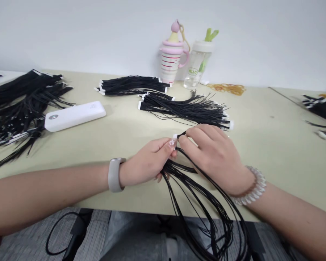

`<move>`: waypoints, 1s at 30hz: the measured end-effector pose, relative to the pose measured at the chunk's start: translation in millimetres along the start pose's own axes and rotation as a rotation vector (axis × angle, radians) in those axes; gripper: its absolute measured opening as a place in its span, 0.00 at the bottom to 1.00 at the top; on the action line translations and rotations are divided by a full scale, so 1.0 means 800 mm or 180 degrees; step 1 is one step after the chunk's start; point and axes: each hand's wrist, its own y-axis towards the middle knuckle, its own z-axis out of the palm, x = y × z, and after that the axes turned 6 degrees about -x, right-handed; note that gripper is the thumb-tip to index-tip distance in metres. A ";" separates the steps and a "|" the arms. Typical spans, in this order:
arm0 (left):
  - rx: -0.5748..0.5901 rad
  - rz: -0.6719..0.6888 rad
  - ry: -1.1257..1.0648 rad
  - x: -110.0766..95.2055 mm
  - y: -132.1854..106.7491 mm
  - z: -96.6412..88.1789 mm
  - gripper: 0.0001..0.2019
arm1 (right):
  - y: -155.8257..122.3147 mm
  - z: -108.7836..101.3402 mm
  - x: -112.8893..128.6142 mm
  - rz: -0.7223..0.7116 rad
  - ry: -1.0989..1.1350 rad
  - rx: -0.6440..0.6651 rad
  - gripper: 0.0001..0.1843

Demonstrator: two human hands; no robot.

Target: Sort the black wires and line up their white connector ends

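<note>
My left hand (154, 156) is closed, thumb pressed on a small white connector (175, 137) at the end of a black cable bundle (195, 188). Long loops of that bundle hang over the table's front edge toward my lap. Beside the connector, my right hand (210, 154) has its fingers curled round black wires that run into it. The right fingertips are partly hidden behind the knuckles. Just beyond my hands lies a bundle of black wires (182, 108) with white connectors, and a second bundle (133, 85) rests behind it.
A white power bank (75, 116) lies left of centre, next to a large pile of black cables (21, 105). A pink-lidded cup (171, 59) and a clear bottle (197, 67) stand by the wall. Yellow rubber bands (228, 88) and more cables (323, 108) lie to the right.
</note>
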 end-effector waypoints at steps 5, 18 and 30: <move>-0.0024 0.0040 0.0076 0.002 0.001 -0.001 0.18 | 0.006 0.002 -0.002 -0.0210 -0.0142 0.0050 0.11; -0.0156 -0.0254 -0.0273 -0.003 0.006 0.000 0.15 | 0.006 0.019 -0.019 -0.0419 0.0115 -0.0200 0.12; -0.0051 -0.0188 -0.0877 -0.002 0.008 -0.004 0.17 | 0.003 0.023 -0.023 -0.0307 0.0704 0.0132 0.12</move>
